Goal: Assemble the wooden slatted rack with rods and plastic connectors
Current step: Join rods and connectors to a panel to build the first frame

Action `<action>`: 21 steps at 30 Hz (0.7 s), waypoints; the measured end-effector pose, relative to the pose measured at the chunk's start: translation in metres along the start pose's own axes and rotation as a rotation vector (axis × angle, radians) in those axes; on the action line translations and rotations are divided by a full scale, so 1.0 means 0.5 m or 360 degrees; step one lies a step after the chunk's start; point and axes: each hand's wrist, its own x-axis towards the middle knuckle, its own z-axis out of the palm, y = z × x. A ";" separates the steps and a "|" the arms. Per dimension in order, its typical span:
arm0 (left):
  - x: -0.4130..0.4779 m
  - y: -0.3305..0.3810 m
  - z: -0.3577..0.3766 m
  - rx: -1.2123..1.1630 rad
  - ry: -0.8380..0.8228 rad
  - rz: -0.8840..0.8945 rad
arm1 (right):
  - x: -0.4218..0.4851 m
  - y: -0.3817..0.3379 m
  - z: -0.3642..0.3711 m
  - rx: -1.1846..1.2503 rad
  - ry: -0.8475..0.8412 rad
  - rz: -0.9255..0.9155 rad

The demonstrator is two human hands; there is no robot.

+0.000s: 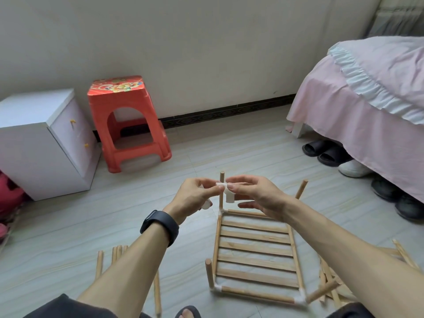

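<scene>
A wooden slatted rack (255,253) lies flat on the floor with upright rods at its corners, joined by white plastic connectors (300,299). Above its far left rod (221,176), my left hand (197,196) and my right hand (254,191) meet, both pinching a white plastic connector (226,191). More white connectors (206,204) show in my left palm. A black band sits on my left wrist.
Loose rods (115,252) lie on the floor at the lower left, and a pile of slats (330,278) at the lower right. A red plastic stool (128,120) and a white cabinet (43,141) stand at the back left; a pink-covered bed (367,99) with shoes beneath stands on the right.
</scene>
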 end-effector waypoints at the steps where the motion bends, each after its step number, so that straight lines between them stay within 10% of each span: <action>1: 0.000 -0.001 -0.001 -0.0023 0.0004 0.0007 | -0.001 -0.001 0.000 0.0029 -0.0018 0.0006; 11: -0.005 -0.009 -0.010 -0.0080 -0.0180 -0.0106 | 0.001 -0.008 0.006 0.0820 -0.0102 0.0072; 21: 0.012 -0.020 -0.003 -0.0164 0.0061 -0.0024 | 0.003 -0.005 0.018 0.0391 0.0042 0.0041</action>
